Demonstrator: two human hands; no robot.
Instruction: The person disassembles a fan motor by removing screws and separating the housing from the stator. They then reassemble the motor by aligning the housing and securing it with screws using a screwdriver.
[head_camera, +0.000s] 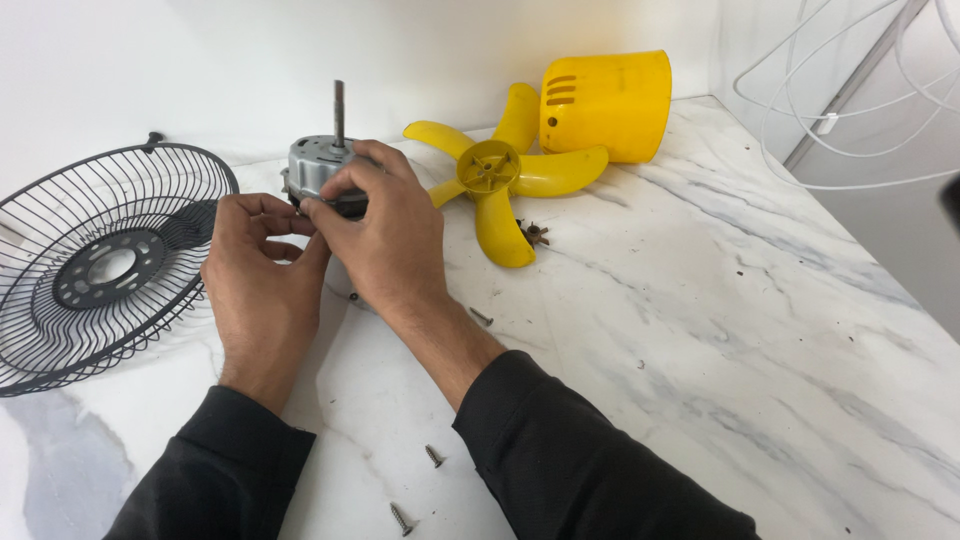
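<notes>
Both hands pinch the grey metal fan motor (325, 172) (shaft up), left hand (258, 262) steadying, right hand (385, 235) closed over its edge on the marble tabletop (700, 330).

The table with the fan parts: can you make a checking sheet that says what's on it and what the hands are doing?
Surface: white marble table, a few dark specks.
Job's things: grey fan motor, shaft pointing up, standing on the table.
Clutter: yellow fan blade, yellow cover, black wire guard, loose screws.
Hands: left hand and right hand both grip the motor's lower edge with their fingers.
Cables: white cables beyond the table's right edge.
Surroundings: white wall behind.
</notes>
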